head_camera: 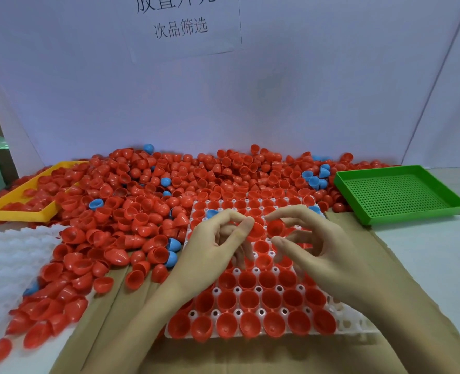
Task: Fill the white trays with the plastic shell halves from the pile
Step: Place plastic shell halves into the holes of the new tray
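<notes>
A white tray point(350, 323) lies in front of me, most of its cups holding red shell halves, open side up. Both hands hover over its middle. My left hand point(212, 247) pinches a red shell half point(256, 230) between thumb and fingers. My right hand point(312, 249) pinches another red shell half point(276, 227) between forefinger and thumb. The two shells sit side by side, almost touching. A big pile of red shell halves point(148, 195), with a few blue ones mixed in, spreads behind and left of the tray.
A yellow tray point(15, 213) with red shells sits at the far left. A green perforated tray point(401, 194) stands at the right. A second white tray point(5, 255) lies at the near left. Brown cardboard point(380, 252) covers the table under the filled tray.
</notes>
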Motion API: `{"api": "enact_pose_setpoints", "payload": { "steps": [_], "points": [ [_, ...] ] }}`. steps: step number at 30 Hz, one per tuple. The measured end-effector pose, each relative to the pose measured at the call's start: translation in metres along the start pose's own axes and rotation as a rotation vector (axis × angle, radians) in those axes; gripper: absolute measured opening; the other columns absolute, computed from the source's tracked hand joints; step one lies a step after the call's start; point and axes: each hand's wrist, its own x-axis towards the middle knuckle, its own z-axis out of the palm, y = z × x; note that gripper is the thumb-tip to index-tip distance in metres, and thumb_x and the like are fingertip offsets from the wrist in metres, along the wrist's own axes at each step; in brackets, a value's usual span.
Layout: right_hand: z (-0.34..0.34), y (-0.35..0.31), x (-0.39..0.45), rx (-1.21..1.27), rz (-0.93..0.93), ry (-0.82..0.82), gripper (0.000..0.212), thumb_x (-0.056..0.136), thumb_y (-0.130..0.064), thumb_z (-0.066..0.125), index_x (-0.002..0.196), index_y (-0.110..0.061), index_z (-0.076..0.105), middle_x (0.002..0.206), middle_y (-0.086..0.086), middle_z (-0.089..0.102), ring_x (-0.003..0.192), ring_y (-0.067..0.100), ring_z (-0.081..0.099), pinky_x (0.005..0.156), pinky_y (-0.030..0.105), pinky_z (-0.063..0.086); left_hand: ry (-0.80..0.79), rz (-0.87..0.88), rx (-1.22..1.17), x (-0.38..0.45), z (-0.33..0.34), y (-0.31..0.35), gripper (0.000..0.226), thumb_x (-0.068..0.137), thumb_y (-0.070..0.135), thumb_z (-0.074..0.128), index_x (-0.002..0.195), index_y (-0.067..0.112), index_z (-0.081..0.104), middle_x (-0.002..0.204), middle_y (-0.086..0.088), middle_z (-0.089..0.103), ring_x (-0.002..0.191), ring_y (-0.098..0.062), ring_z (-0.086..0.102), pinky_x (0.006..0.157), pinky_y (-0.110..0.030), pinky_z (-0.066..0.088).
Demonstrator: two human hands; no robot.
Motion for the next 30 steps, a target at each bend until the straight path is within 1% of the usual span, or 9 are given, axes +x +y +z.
{"api": "enact_pose_setpoints", "payload": {
  "steps": [3,6,11,14,17,21,23,26,30],
  "points": [
    [-0.001,0.0,0.0,-0.01,0.016,0.033,0.031,0.088,-0.031,0.078,0.118,-0.029,0.07,0.106,-0.007,0.068,0.076,0.027,0.077,0.058,0.015,0.053,0.013,0.016,0.075,0.0,0.0,-0.001,0.032,0.092,0.065,0.065,0.111,0.039,0.067,0.092,0.006,0.076,0.071,-0.018,0.075,0.072,-0.033,0.062],
    [-0.004,0.002,0.0,-0.026,0.019,0.014,0.03,0.088,-0.034,0.079,0.116,-0.028,0.069,0.105,-0.004,0.071,0.075,0.025,0.078,0.058,0.018,0.055,0.035,0.043,0.103,-0.001,0.002,-0.002,0.028,0.093,0.045,0.075,0.119,0.04,0.067,0.111,0.017,0.071,0.089,-0.016,0.076,0.08,-0.035,0.063],
    [0.0,0.003,-0.001,0.046,-0.053,-0.029,0.022,0.104,-0.028,0.058,0.124,-0.023,0.064,0.101,0.002,0.071,0.07,0.027,0.076,0.045,0.041,0.055,0.029,0.009,0.028,-0.003,0.004,0.002,0.034,0.101,0.028,0.069,0.134,0.033,0.063,0.11,0.015,0.07,0.088,-0.017,0.077,0.082,-0.027,0.061],
    [0.0,0.002,0.0,-0.017,-0.052,-0.038,0.026,0.101,-0.02,0.066,0.126,-0.026,0.066,0.099,0.0,0.073,0.072,0.026,0.076,0.059,0.029,0.059,0.007,0.015,0.024,-0.003,0.006,0.002,0.027,0.099,0.028,0.071,0.124,0.029,0.062,0.11,0.013,0.071,0.089,-0.016,0.076,0.081,-0.028,0.062],
    [-0.003,0.003,0.0,-0.157,-0.046,-0.074,0.015,0.096,-0.015,0.075,0.108,-0.023,0.076,0.095,-0.008,0.076,0.072,0.021,0.077,0.066,0.036,0.063,-0.013,0.043,0.097,-0.003,0.007,0.0,0.026,0.098,0.032,0.072,0.124,0.033,0.069,0.114,0.013,0.074,0.097,-0.014,0.075,0.083,-0.031,0.062],
    [-0.02,0.001,-0.001,-0.19,-0.001,-0.146,0.008,0.096,-0.018,0.077,0.103,-0.022,0.077,0.086,-0.014,0.077,0.067,0.009,0.075,0.06,0.01,0.051,-0.015,0.038,0.129,-0.003,0.006,0.001,0.029,0.099,0.041,0.064,0.127,0.036,0.071,0.114,0.016,0.075,0.104,-0.011,0.073,0.085,-0.028,0.061],
    [-0.036,-0.002,0.001,-0.154,0.057,-0.187,0.007,0.096,-0.019,0.076,0.102,-0.021,0.077,0.085,-0.007,0.078,0.071,0.015,0.077,0.06,0.015,0.053,0.008,0.031,0.127,-0.003,0.004,0.002,0.028,0.101,0.042,0.059,0.125,0.035,0.072,0.113,0.015,0.075,0.101,-0.011,0.073,0.082,-0.027,0.061],
    [-0.06,-0.002,0.0,-0.132,0.142,-0.298,0.007,0.095,-0.022,0.077,0.102,-0.018,0.077,0.089,0.004,0.078,0.076,0.025,0.076,0.063,0.036,0.06,0.026,0.011,0.131,-0.001,0.0,0.003,0.025,0.104,0.038,0.055,0.115,0.03,0.076,0.109,0.012,0.076,0.099,-0.012,0.073,0.078,-0.023,0.06],
    [-0.085,-0.001,-0.006,-0.133,0.249,-0.45,0.013,0.094,-0.028,0.079,0.102,-0.018,0.077,0.088,0.007,0.076,0.074,0.024,0.071,0.067,0.031,0.059,0.044,0.01,0.155,0.0,-0.004,0.002,0.028,0.103,0.038,0.052,0.104,0.028,0.078,0.107,0.011,0.076,0.098,-0.013,0.072,0.077,-0.021,0.058]
  ]
}}
